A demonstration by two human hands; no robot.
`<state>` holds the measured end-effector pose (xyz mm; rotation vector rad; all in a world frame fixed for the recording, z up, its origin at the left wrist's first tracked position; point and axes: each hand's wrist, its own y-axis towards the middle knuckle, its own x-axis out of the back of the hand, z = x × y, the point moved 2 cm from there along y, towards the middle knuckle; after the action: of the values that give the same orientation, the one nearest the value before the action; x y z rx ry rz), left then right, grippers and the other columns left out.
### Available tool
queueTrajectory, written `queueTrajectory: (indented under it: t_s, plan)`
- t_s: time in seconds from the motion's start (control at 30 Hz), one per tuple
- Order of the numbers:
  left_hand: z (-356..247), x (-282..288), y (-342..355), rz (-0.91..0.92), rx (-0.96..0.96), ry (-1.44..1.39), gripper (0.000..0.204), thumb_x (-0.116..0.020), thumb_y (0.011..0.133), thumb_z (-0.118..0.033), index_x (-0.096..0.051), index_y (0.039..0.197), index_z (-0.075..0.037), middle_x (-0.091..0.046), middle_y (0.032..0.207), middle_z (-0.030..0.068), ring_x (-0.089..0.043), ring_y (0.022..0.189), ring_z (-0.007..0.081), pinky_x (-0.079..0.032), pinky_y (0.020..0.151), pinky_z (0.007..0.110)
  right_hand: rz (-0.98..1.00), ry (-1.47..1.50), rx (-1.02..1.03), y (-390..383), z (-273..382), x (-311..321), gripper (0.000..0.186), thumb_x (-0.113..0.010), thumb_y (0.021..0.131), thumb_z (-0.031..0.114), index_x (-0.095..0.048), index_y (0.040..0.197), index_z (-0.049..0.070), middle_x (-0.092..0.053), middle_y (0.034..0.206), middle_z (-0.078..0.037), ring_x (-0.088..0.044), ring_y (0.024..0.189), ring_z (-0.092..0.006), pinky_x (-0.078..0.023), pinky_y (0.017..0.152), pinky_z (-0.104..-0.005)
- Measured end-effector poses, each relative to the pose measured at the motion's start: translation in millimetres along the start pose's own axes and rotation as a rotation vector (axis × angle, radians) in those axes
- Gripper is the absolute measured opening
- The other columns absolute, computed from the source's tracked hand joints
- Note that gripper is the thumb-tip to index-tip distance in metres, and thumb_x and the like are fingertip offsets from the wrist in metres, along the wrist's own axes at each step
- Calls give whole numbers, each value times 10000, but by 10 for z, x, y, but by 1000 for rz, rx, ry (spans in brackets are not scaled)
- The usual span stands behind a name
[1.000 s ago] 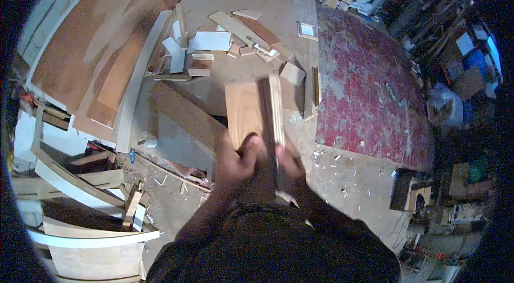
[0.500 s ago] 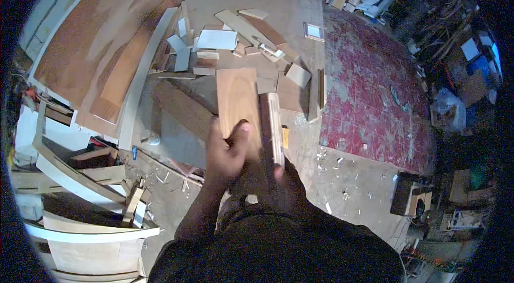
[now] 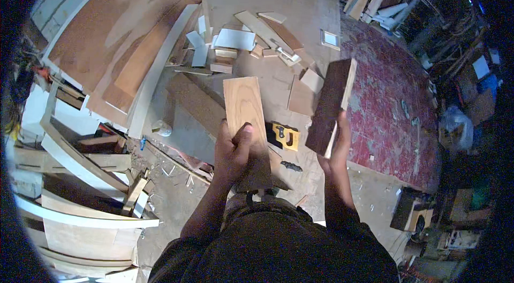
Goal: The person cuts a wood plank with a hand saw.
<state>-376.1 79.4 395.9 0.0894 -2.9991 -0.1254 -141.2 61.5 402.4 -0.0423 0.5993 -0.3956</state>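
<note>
My left hand [image 3: 233, 150] is closed round a light-brown wooden board [image 3: 244, 102], its thumb lying across the grained face. Off to the right, my right hand [image 3: 338, 146] grips a dark brown wooden block [image 3: 330, 104] by its lower right edge; a pale layered side shows along that edge. The two pieces are apart, both held up above the floor. Between them, lower down, a saw with a yellow and black handle [image 3: 286, 136] lies on the floor, its blade mostly hidden behind the left board.
Several wood offcuts [image 3: 234, 39] lie scattered ahead. Long brown panels [image 3: 115, 29] lean at the left, and curved pale frame pieces [image 3: 80, 168] are stacked at lower left. A worn red floor patch [image 3: 388, 106] spreads right, with clutter [image 3: 455, 122] beyond it.
My right hand has swung the dark block out to the right, away from the left board, turning its dark face into view. The saw handle now shows between them.
</note>
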Motion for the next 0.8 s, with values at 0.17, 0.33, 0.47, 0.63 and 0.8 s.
queueTrajectory:
  t_s: [0.17, 0.33, 0.47, 0.63, 0.8]
  plan:
    - [-5, -26, 27, 250, 350, -651, 465, -503, 916, -212, -351, 1281, 31, -535, 1205, 232, -575, 1082, 356, -486, 898, 446, 41, 20, -105, -314, -157, 122, 471, -443, 946, 471, -523, 1172, 65, -632, 913, -89, -621, 725, -179, -517, 635, -305]
    - [6, -39, 85, 474, 332, -1068, 597, -411, 878, -200, -219, 1382, 55, -403, 1356, 268, -471, 1198, 440, -442, 966, 543, 35, 35, -183, -533, -267, 223, 519, -419, 946, 495, -509, 1200, 51, -629, 945, -97, -624, 740, -183, -523, 616, -320]
    - [95, -5, 167, 583, 405, -1128, 622, -399, 857, -230, -250, 1378, 75, -400, 1385, 233, -475, 1199, 398, -438, 973, 500, 30, 44, -198, -609, -257, 248, 529, -407, 950, 491, -504, 1218, 46, -628, 972, -101, -623, 752, -183, -525, 624, -312]
    - [38, -37, 140, 614, 446, -1249, 605, -355, 885, -295, -312, 1361, 75, -414, 1391, 209, -526, 1134, 334, -454, 952, 438, 19, 39, -209, -631, -305, 329, 520, -405, 954, 475, -504, 1219, 38, -623, 967, -99, -622, 768, -181, -522, 632, -303]
    - [-152, -35, 130, 340, 174, -963, 597, -396, 951, -382, -351, 1352, 57, -553, 1190, 180, -567, 1074, 293, -468, 921, 424, 40, -152, -220, -684, -452, 341, 628, -414, 920, 554, -487, 1243, 20, -627, 988, -135, -633, 834, -222, -523, 722, -349]
